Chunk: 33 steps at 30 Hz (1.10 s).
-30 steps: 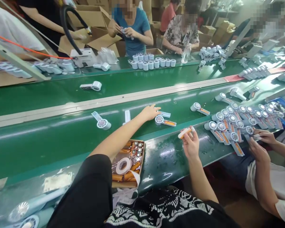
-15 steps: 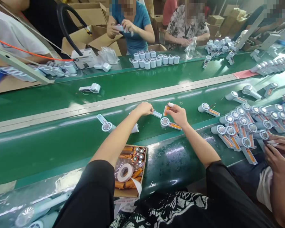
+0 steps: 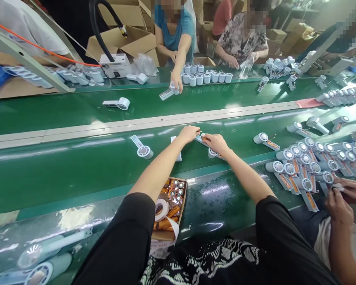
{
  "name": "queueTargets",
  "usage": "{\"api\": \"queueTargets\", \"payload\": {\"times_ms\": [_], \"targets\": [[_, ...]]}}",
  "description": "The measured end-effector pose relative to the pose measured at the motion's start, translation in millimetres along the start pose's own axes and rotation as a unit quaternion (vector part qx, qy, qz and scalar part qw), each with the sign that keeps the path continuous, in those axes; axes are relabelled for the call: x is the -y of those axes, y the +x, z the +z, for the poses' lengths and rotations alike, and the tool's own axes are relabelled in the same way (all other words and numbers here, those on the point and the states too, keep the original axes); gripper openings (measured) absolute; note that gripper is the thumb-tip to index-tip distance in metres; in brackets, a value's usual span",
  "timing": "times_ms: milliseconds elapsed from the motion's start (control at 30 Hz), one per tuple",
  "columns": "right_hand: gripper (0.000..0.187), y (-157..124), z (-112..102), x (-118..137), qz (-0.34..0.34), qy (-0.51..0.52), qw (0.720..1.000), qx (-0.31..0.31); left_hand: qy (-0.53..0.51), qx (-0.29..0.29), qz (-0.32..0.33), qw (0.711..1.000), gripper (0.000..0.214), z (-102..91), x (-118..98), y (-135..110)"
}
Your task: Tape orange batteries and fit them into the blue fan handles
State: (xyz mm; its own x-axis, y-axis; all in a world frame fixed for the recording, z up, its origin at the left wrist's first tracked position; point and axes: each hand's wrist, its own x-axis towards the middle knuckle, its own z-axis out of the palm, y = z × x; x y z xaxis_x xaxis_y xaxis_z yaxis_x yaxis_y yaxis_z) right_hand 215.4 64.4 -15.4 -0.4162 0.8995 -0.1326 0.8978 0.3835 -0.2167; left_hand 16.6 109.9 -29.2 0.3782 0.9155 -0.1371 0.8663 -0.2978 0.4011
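Note:
My left hand (image 3: 191,133) is closed on a light-blue handheld fan housing, whose slim handle (image 3: 201,139) points toward my right hand; the rest is hidden behind my fingers. My right hand (image 3: 216,143) pinches an orange battery (image 3: 207,138) at that handle. White wrap covers a fingertip of the right hand. Just below it lies another fan housing (image 3: 213,153), partly covered by the hand. Beside my left forearm a further fan housing (image 3: 178,150) is half hidden, and one more (image 3: 144,152) lies farther left on the green belt.
A carton of orange batteries (image 3: 182,206) with a tape roll (image 3: 161,209) stands near my left elbow. Many fan housings (image 3: 304,159) are piled at right, near a co-worker's hands (image 3: 341,202). Across the pale divider (image 3: 136,125), a person's hand (image 3: 176,82) holds another housing.
My right hand has brought the battery left to the handle in my left hand. Across the belt, a person has reached forward with a housing; another person's hand now touches the bottle.

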Motion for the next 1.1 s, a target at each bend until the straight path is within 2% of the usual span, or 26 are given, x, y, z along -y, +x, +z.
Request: {"api": "queueTargets", "payload": {"times_ms": [167,233,267,333,400,467,533,567,633,667,700,767,900,1000,1100], "targets": [[0.036,13.6,-8.9,19.2,0.018,-0.065,0.996,0.059,-0.038,-0.031,-0.016,0.999,0.034,-8.0,-20.2,-3.0],[0.037,19.8,-14.0,23.9,0.014,-0.082,0.993,0.081,-0.050,-0.060,-0.013,0.997,0.040,-19.0,-23.7,-22.0],[0.037,22.5,-17.2,25.0,0.011,-0.089,0.992,0.091,-0.053,-0.075,-0.012,0.996,0.044,-25.1,-22.0,-39.5],[0.036,25.7,-24.3,25.0,0.009,-0.098,0.990,0.101,-0.060,-0.102,-0.011,0.993,0.042,-34.8,-10.8,-92.9],[0.034,23.3,-30.5,24.1,0.013,-0.105,0.990,0.097,-0.074,-0.102,-0.008,0.992,0.029,-37.2,6.7,-166.7],[0.033,12.1,-33.6,26.6,0.018,-0.113,0.990,0.084,-0.086,-0.055,0.005,0.995,0.030,-29.3,22.8,-246.9],[0.033,-9.0,-32.2,37.6,0.015,-0.089,0.996,0.023,-0.069,0.012,0.024,0.997,0.031,-12.2,31.1,-314.6],[0.032,-22.7,-29.8,47.4,0.005,-0.054,0.998,-0.027,-0.050,0.023,0.026,0.998,0.029,-1.9,31.5,-339.6],[0.031,-54.5,-22.1,75.3,-0.031,0.063,0.989,-0.129,-0.005,0.019,0.023,1.000,0.031,17.5,26.0,-369.7],[0.030,-71.7,-17.2,92.2,-0.052,0.134,0.977,-0.158,0.014,0.007,0.020,1.000,0.030,24.9,21.1,-376.7],[0.030,-89.2,-12.1,109.9,-0.071,0.203,0.964,-0.159,0.030,-0.012,0.019,0.999,0.026,30.0,15.4,-380.5],[0.032,-123.3,-1.6,143.7,-0.089,0.326,0.936,-0.095,0.052,-0.068,0.023,0.996,0.020,32.9,4.3,-384.9],[0.048,-179.2,16.6,190.4,-0.114,0.494,0.850,0.145,0.078,-0.225,0.076,0.968,0.024,20.6,-6.0,-406.3],[0.040,-202.5,23.0,207.4,-0.142,0.487,0.811,0.293,0.086,-0.295,0.108,0.945,0.027,11.1,1.4,-430.7],[0.041,-202.2,20.4,218.3,-0.242,0.388,0.776,0.434,0.088,-0.314,0.100,0.940,0.032,10.4,13.4,-450.5]]}}
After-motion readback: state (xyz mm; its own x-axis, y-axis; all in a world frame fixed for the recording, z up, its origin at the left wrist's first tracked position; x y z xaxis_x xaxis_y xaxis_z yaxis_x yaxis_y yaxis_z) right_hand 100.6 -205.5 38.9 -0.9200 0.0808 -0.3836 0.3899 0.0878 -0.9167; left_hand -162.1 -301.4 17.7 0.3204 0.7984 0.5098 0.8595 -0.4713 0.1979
